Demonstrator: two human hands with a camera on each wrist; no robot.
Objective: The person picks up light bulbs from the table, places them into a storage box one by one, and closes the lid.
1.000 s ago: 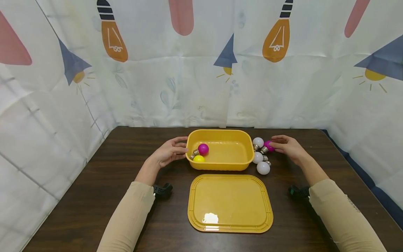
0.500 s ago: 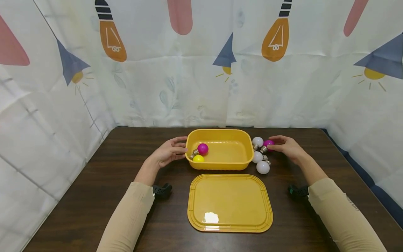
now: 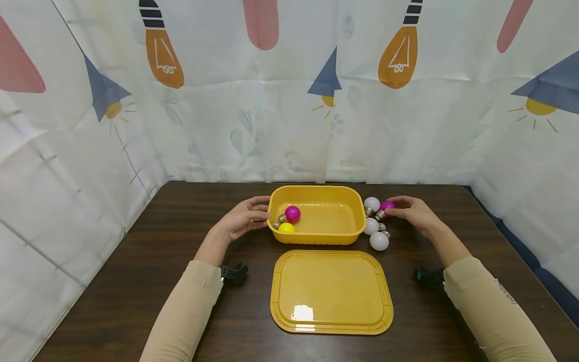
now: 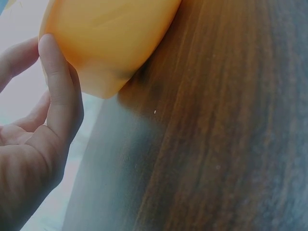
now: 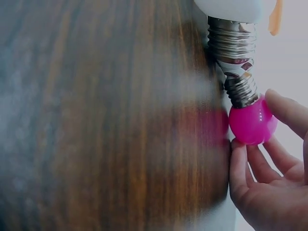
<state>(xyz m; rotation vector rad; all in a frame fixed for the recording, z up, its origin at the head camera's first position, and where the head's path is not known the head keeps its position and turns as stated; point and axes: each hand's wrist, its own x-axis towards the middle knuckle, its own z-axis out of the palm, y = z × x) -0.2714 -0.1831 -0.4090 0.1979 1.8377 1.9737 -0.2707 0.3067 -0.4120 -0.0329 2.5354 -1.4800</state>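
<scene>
- We look down on a dark wooden table [image 3: 244, 319]; a yellow tub [image 3: 316, 240] stands toward its far side, a flat yellow tray [image 3: 332, 291] nearer us.
- Right of the tub, our right hand [image 3: 413, 213] pinches a pink bulb [image 5: 250, 122] by its round globe, thumb and fingertips drawn in close around it.
- The pink bulb's metal base points left and nearer, in among three white bulbs [image 3: 379, 242]; we cannot tell whether the bases touch.
- Our left hand [image 3: 246, 218] rests lightly bent, slightly spread fingers against the tub's left end, with no firm grip that we can see.
- Inside the tub, at its left, lie a second pink bulb [image 3: 293, 214] and a yellow bulb [image 3: 286, 228].
- We judge that this hold calls for light, even pressure, a straight lift to avoid rolling the neighbours, and a steady left hand.
- Compared with a second ago, our right thumb reaches further left across the pink bulb's near side; tub, tray and the other bulbs keep their places.
</scene>
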